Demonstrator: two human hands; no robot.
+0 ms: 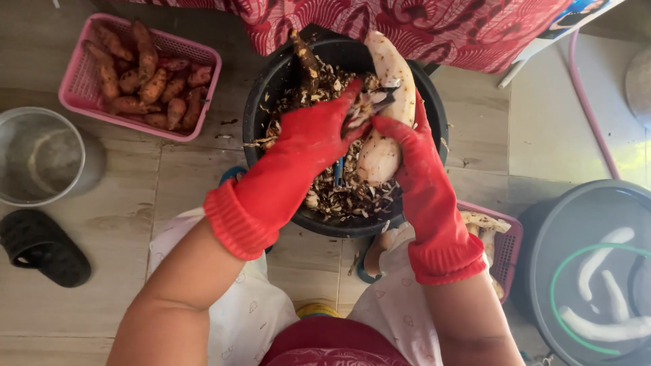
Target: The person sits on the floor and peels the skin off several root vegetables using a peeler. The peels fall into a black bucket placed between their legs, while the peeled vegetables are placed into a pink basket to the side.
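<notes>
both red-gloved hands over black basin (268,102) of peelings. right hand (407,146) wrapped round pale peeled tuber (393,81), long axis running away from body, top resting at far rim. left hand (319,132) closed on strip of skin at tuber's middle, nearer side.

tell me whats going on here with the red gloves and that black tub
A person in red rubber gloves is peeling a long pale root over a black tub full of peelings. The right hand holds the root; the left hand works at its skin, seemingly with a small tool. A pink basket of unpeeled reddish roots sits to the left, and peeled white pieces soak in a water basin at right.
</notes>
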